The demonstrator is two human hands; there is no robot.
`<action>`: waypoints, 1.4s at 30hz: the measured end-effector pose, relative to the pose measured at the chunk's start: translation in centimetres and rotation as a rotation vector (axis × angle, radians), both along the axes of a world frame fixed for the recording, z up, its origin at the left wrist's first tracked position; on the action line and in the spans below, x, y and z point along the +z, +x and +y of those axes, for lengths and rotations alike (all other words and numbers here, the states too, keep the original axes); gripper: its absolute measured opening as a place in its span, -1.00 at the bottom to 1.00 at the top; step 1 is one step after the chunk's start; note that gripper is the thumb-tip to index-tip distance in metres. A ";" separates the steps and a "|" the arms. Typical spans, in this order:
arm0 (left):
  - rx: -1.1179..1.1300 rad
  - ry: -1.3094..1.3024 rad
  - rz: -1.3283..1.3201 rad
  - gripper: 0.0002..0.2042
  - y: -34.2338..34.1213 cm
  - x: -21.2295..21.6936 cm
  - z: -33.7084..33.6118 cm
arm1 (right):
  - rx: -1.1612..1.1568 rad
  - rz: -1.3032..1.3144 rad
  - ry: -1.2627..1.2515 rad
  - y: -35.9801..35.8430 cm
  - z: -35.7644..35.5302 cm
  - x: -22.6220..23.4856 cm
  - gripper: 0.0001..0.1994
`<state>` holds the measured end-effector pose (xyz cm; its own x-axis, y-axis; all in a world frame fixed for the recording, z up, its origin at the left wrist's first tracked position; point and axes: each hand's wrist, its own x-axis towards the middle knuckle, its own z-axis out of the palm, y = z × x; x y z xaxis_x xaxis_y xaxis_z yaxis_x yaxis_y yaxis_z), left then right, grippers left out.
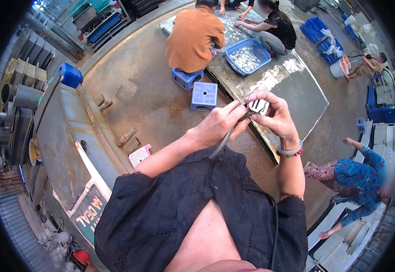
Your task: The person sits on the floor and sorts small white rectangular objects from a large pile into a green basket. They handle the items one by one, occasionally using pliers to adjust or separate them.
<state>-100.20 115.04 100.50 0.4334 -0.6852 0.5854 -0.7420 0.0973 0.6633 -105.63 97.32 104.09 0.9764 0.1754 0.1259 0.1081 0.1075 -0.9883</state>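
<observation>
Both my hands are raised in front of my chest, close together. My right hand [280, 119] pinches a small white plastic piece with dark slots [258, 106], perhaps a buckle or clip, between thumb and fingers. Beside it, my left hand [220, 123] is closed on a thin black cord [227, 138]. The cord runs from the white piece down toward my dark top. Where cord and piece meet is partly covered by my fingers. A bracelet of light band and red beads [291, 152] circles my right wrist.
Two blue plastic stools [204, 96] stand ahead, near a person in orange [192, 38]. Beyond, people crouch around a blue basket [248, 56] of pale pieces on a low platform [297, 90]. A pink stool [139, 155] and metal structure [66, 136] lie left; another person [358, 174] bends at right.
</observation>
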 end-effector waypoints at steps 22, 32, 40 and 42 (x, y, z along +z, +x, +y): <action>-0.068 -0.039 0.167 -0.87 0.9 0.3 0.0 | -0.188 -0.083 -0.384 -0.3 -0.2 1.5 -0.52; -0.155 0.056 0.290 -0.87 0.8 0.7 1.1 | 0.043 0.060 -0.279 -0.5 0.8 1.9 -0.69; -0.045 0.028 0.229 -0.85 0.0 0.2 1.2 | -0.050 0.010 -0.444 -0.9 1.8 1.7 -0.58; 0.000 0.013 0.147 -0.86 0.2 -0.3 1.3 | -0.089 -0.063 -0.545 -0.6 2.2 1.9 -0.56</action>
<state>-99.96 116.36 100.16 0.5139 -0.6926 0.5062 -0.6364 0.0879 0.7663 -106.21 99.57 105.95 0.9839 0.1489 0.0984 0.1540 -0.4296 -0.8898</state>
